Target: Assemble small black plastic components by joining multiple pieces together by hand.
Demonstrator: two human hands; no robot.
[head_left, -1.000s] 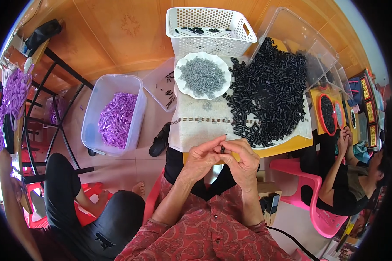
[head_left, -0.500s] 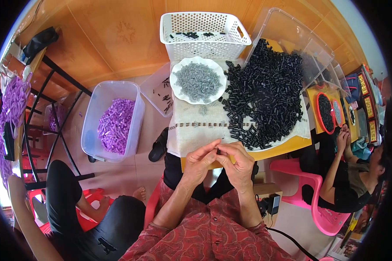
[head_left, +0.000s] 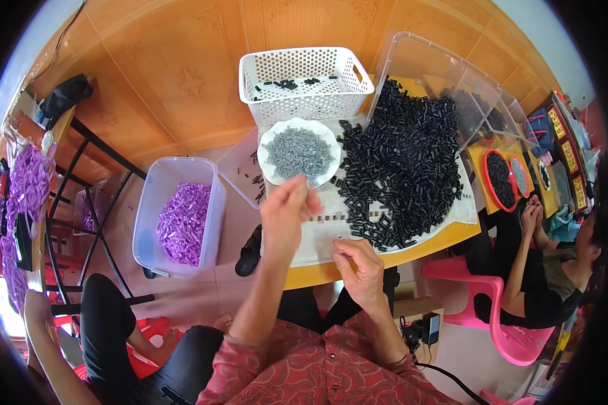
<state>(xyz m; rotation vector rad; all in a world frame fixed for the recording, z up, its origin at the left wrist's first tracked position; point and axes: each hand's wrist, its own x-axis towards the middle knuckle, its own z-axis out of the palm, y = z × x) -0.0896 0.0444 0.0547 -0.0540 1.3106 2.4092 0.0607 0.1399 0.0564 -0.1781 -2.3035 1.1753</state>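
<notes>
My left hand (head_left: 285,214) is raised over the near rim of a white scalloped plate (head_left: 266,169), its fingers drawn together in a pinch. What those fingertips hold, if anything, is too small to make out. The plate bears a heap of small clear grey pieces (head_left: 297,152). Lower and to the right, my right hand (head_left: 361,271) is at the table's front edge, thumb and forefinger curled toward each other; whatever lies between them cannot be made out. Beyond it spreads a large pile of short black tube-like pieces (head_left: 402,162).
Behind the plate stands a white perforated basket (head_left: 304,108) with a few black pieces. A clear plastic bin (head_left: 446,61) lies tipped behind the black pile. On the left floor, a translucent tub (head_left: 145,229) holds purple pieces (head_left: 184,226). People sit at both sides, one on a pink chair (head_left: 496,317).
My hands were together at the table's front edge, around a small black piece. My left hand has moved forward to the plate; my right has shifted slightly down. The view has tilted upward.
</notes>
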